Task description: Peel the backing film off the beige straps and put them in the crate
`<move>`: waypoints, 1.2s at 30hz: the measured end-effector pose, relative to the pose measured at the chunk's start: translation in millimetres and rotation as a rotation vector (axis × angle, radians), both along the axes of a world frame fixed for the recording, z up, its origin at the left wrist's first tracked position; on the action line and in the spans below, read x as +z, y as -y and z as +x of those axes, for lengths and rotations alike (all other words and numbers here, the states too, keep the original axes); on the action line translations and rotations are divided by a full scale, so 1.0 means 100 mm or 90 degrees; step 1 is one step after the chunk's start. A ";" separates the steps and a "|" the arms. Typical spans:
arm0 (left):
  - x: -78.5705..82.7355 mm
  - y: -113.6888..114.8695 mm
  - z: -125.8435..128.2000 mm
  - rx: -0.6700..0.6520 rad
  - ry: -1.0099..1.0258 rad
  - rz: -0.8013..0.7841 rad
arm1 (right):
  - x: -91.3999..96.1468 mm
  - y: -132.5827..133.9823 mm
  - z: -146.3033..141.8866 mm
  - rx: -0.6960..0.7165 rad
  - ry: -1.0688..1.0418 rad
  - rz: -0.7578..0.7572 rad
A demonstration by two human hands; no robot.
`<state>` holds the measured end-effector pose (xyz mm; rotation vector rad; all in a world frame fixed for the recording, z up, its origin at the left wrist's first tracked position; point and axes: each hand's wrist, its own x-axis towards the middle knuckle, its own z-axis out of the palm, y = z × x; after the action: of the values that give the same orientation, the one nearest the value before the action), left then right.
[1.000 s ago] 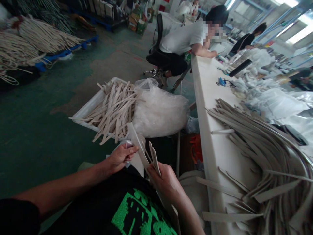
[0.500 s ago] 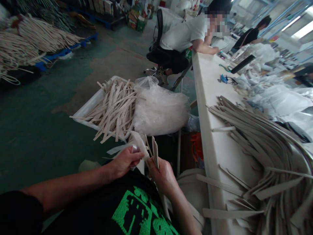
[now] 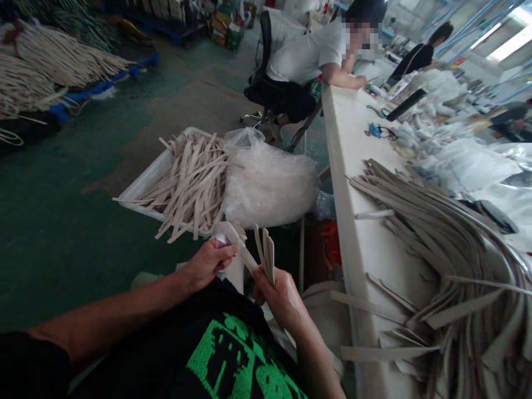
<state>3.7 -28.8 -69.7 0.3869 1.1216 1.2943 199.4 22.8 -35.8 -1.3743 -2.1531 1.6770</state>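
Observation:
In front of my lap, my right hand point(image 3: 279, 293) is closed around several flat beige strips point(image 3: 266, 256), whose ends stick up from the fist. One pale strip point(image 3: 243, 250) slants up and left from it to my left hand point(image 3: 210, 262). The left thumb and fingers pinch that strip near its upper part. Against the left fingers sits a small whitish-purple thing point(image 3: 221, 240), too blurred to name. Just beyond the hands stands a white bin point(image 3: 143, 185), heaped with loose beige strips point(image 3: 195, 183).
A full clear plastic bag point(image 3: 270, 180) rests beside the bin. On my right runs a white table point(image 3: 347, 144) bearing a large bundle of long strips point(image 3: 449, 233), some overhanging its edge. A seated person point(image 3: 303, 55) leans on its far end. Strip piles point(image 3: 66, 52) lie on a blue pallet at left.
The pale strip between my hands has straightened, and the strips in my right hand have fanned apart slightly. A whitish piece that stuck out left of my left hand no longer shows there.

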 end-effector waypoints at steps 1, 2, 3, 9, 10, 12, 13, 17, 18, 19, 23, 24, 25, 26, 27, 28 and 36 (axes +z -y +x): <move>0.01 -0.02 -0.04 0.015 -0.011 0.002 | 0.00 0.01 0.01 -0.002 0.006 -0.011; 0.01 -0.03 -0.07 0.017 -0.017 0.002 | 0.00 0.01 0.01 -0.007 0.015 -0.008; 0.01 -0.03 -0.08 0.006 -0.018 -0.001 | -0.01 0.02 0.00 -0.015 0.025 0.007; -0.02 -0.02 0.03 -0.059 0.015 -0.011 | -0.10 -0.01 -0.07 -0.029 -0.016 0.015; -0.04 -0.03 0.01 -0.047 0.015 -0.013 | -0.11 -0.01 -0.04 -0.022 -0.021 0.001; -0.08 -0.05 -0.06 -0.031 0.015 -0.020 | -0.14 0.00 0.03 -0.014 -0.021 -0.017; -0.09 -0.06 -0.08 -0.035 0.018 -0.025 | -0.15 0.01 0.05 -0.017 -0.019 -0.017; -0.14 -0.04 0.00 -0.090 0.058 -0.039 | -0.17 0.00 0.02 -0.043 -0.011 0.022; -0.13 -0.03 0.03 -0.101 0.073 -0.040 | -0.17 -0.01 0.00 -0.049 -0.013 0.028; -0.13 -0.03 0.06 -0.110 0.089 -0.040 | -0.17 -0.01 -0.01 -0.053 -0.019 0.028; -0.10 -0.03 0.03 -0.095 0.152 -0.025 | -0.16 0.01 0.06 -0.055 -0.064 -0.024; -0.09 -0.03 0.01 -0.087 0.167 -0.024 | -0.16 0.01 0.10 -0.067 -0.082 -0.038; -0.07 -0.02 -0.01 -0.086 0.183 -0.027 | -0.16 0.01 0.13 -0.087 -0.103 -0.043; -0.05 -0.01 -0.02 -0.098 0.200 -0.035 | -0.16 0.00 0.16 -0.111 -0.129 -0.036; -0.03 0.01 -0.01 -0.119 0.217 -0.046 | -0.18 -0.02 0.17 -0.135 -0.162 -0.016; -0.01 0.03 0.01 -0.149 0.234 -0.057 | -0.19 -0.04 0.16 -0.150 -0.199 0.012; 0.09 0.20 0.31 -0.406 0.245 -0.035 | -0.45 -0.16 -0.12 -0.039 -0.350 0.004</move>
<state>34.5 -48.5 -60.3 0.3912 0.6271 0.7280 187.1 39.1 -80.3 -0.8287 -1.7793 1.7592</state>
